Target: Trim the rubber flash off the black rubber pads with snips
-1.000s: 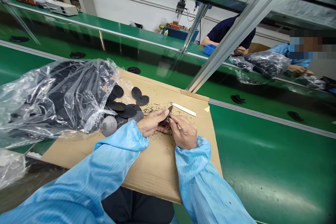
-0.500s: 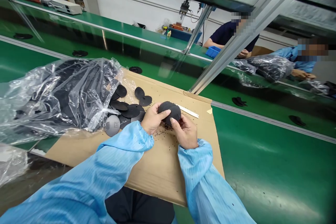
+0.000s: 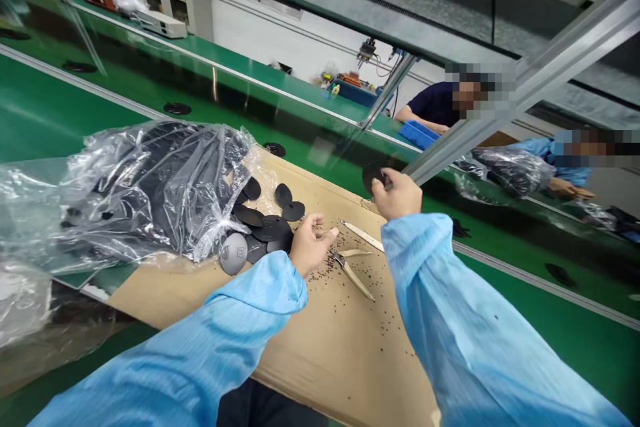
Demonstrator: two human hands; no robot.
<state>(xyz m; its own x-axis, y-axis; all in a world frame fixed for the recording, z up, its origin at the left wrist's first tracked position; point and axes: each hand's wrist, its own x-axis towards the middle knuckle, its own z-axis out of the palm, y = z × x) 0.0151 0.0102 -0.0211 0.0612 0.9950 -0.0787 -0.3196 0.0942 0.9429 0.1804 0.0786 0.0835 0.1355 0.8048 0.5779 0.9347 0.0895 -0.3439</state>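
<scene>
My right hand [image 3: 400, 193] is raised over the far edge of the cardboard sheet [image 3: 300, 320], pinching some thin black oval discs [image 3: 373, 177]; how many cannot be told. Above the cardboard, my left hand [image 3: 313, 245] holds nothing, its fingers curved and apart. Just right of it lie nippers [image 3: 357, 278] with pale handles, spread, among scattered black crumbs. A white strip-like tool [image 3: 363, 235] lies behind them. To the left of my left hand, several black oval discs [image 3: 270, 228] are heaped, one showing a greyer face with raised marks.
A clear plastic bag [image 3: 165, 193] full of black pieces covers the left of the cardboard. Beyond runs a green belt [image 3: 320, 147] carrying small groups of black discs. A slanted metal post [image 3: 500, 107] rises at right. Two people sit across the line, one near a blue bin [image 3: 419, 135].
Both hands held black discs together over the cardboard. Now my right hand has carried them up and away toward the belt, my left has let go, and the nippers show.
</scene>
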